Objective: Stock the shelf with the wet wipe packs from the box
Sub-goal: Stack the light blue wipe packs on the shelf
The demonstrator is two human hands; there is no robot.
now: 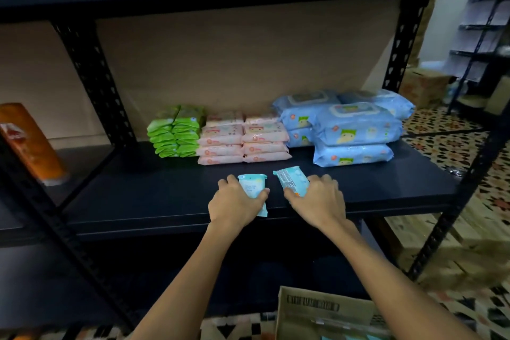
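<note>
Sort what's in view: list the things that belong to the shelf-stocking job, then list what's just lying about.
Part of the job:
left hand gripping a small teal pack
right hand gripping a second teal pack
shelf
cardboard box
green packs, pink packs, big blue packs, already stocked

Lying about:
orange bottle
far cartons

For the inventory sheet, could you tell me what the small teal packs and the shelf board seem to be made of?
Small teal packs: likely soft plastic film, slightly glossy, with crimped end seams. Shelf board: smooth, dark, matte; painted metal or laminate, cannot tell.
</note>
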